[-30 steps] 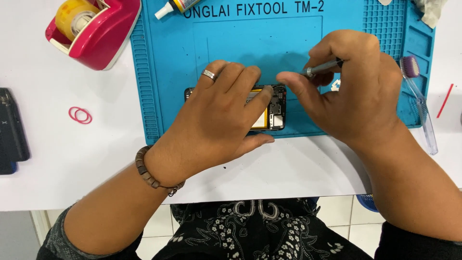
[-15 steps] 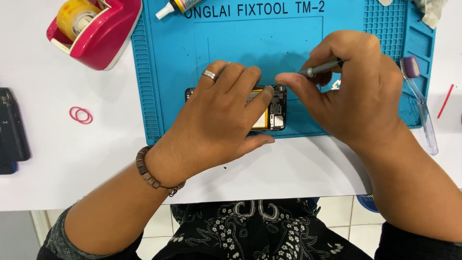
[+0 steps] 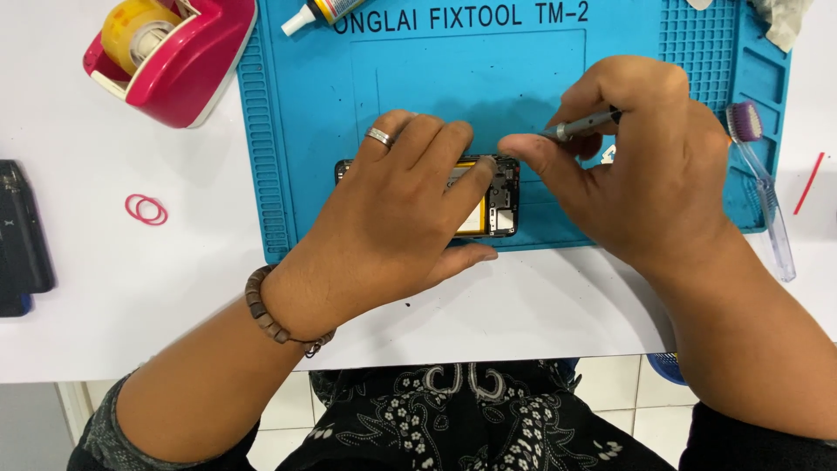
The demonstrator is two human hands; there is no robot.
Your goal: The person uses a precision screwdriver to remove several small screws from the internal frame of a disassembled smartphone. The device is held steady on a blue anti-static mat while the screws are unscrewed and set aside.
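Nearest the camera, a dark floral garment [image 3: 453,419] fills the bottom edge, and both forearms reach up over a white table [image 3: 540,314]. On the left wrist sits a beaded bracelet [image 3: 266,314]. Beyond it the left hand [image 3: 392,227] lies flat with fingers together, pressing down on an opened phone [image 3: 497,196] and covering most of it; a ring [image 3: 379,136] shows on one finger. Only the phone's right end is exposed, showing dark parts and a strip of yellow. It lies near the front edge of a blue mat [image 3: 471,78].

Just right of the phone, the right hand [image 3: 645,174] pinches a slim grey tool [image 3: 580,125] between thumb and fingers; its tip is hidden behind the thumb, so I cannot tell whether it touches the phone, though it seems aimed at the phone's top right corner.

Farther out, a clear-handled brush [image 3: 767,192] with a purple head lies along the mat's right edge, with a thin red stick [image 3: 809,181] beside it. Left of the mat lie red rubber bands [image 3: 146,209] and a black device [image 3: 22,235] at the table's edge. At the far side stand a pink tape dispenser [image 3: 174,61] holding a yellow roll, and a small glue bottle [image 3: 323,10] on the mat's top edge.
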